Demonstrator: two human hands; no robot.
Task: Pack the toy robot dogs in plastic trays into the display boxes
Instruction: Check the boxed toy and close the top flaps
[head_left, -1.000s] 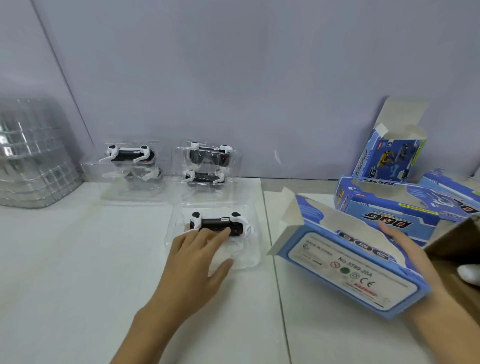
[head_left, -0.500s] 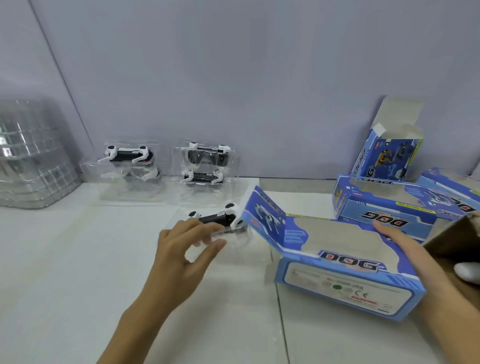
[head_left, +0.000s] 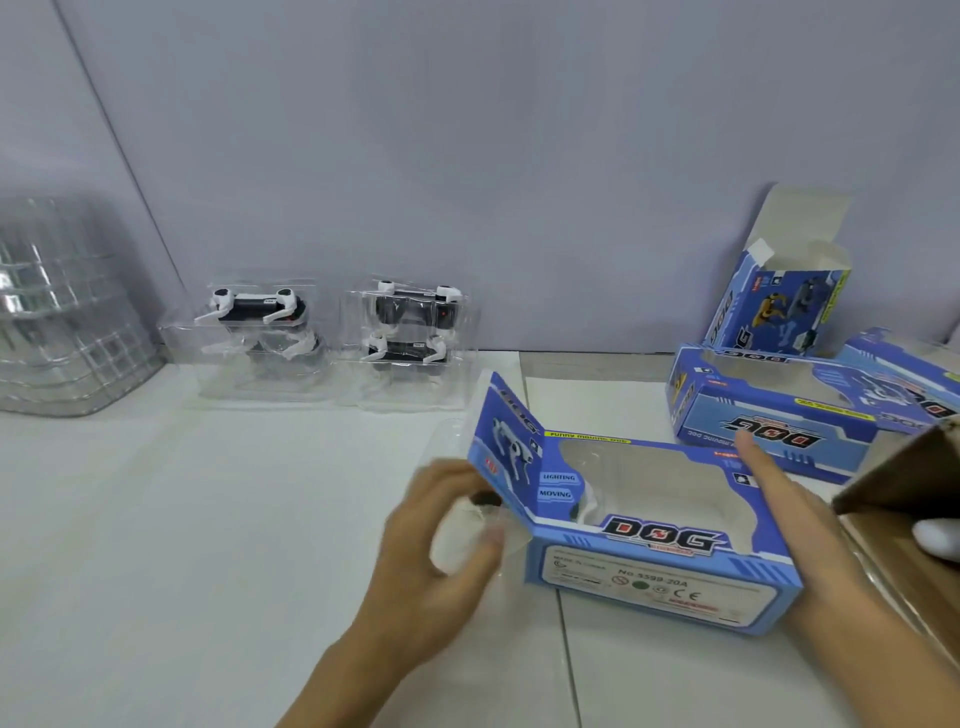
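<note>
While right hand (head_left: 795, 519) steadies blue display box (head_left: 660, 566) on table (head_left: 156, 519), fingers flat on top, left hand (head_left: 441, 551) grips clear tray with toy dog (head_left: 480, 506), tray partly inside box's open left end.

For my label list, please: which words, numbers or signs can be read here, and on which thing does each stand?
"DOG": near box, front edge.
"LIGHTING", "MOVING": near box, by its window.
"FUNNY MOVING DOG": near box, yellow strip, only just readable.
"No 5599-20A", "CE": near box, white label; other print too small.
"DOG", upside down: far box.
Upright box: print blurred.
</note>
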